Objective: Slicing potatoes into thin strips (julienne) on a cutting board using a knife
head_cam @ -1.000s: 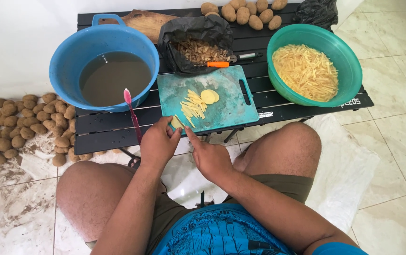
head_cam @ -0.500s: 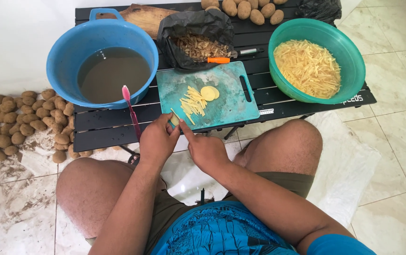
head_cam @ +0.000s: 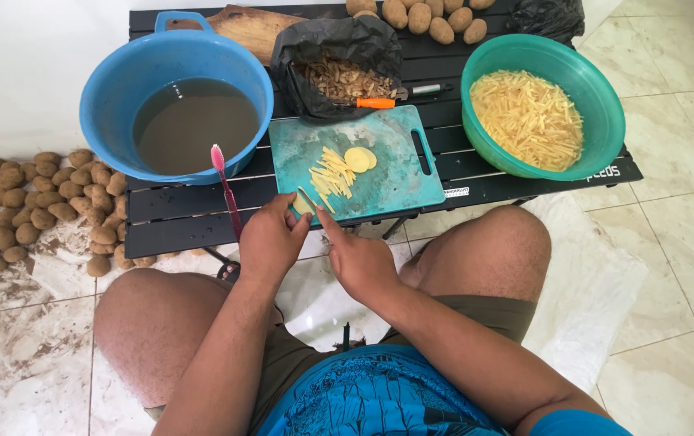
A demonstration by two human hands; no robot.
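Note:
My left hand point(head_cam: 270, 241) pinches a small pale potato piece point(head_cam: 301, 207) at the near edge of a teal cutting board point(head_cam: 395, 182). My right hand point(head_cam: 356, 258) grips a small knife point(head_cam: 308, 197), forefinger stretched along its blade, which rests against that piece. Cut potato strips point(head_cam: 332, 174) and two round slices point(head_cam: 359, 158) lie in the middle of the board. I sit with my bare knees under a low black slatted table point(head_cam: 177, 214).
A blue basin of murky water point(head_cam: 177, 121) stands left with a pink toothbrush point(head_cam: 226, 182) leaning on it. A green bowl of potato sticks point(head_cam: 597, 153) stands right. Behind the board are a black bag of peels point(head_cam: 339, 48) and an orange peeler point(head_cam: 375, 102). Unpeeled potatoes point(head_cam: 32, 210) lie on the floor.
Both hands have stayed together at the board's near edge, with only small finger movements around the potato piece. Nothing else has moved.

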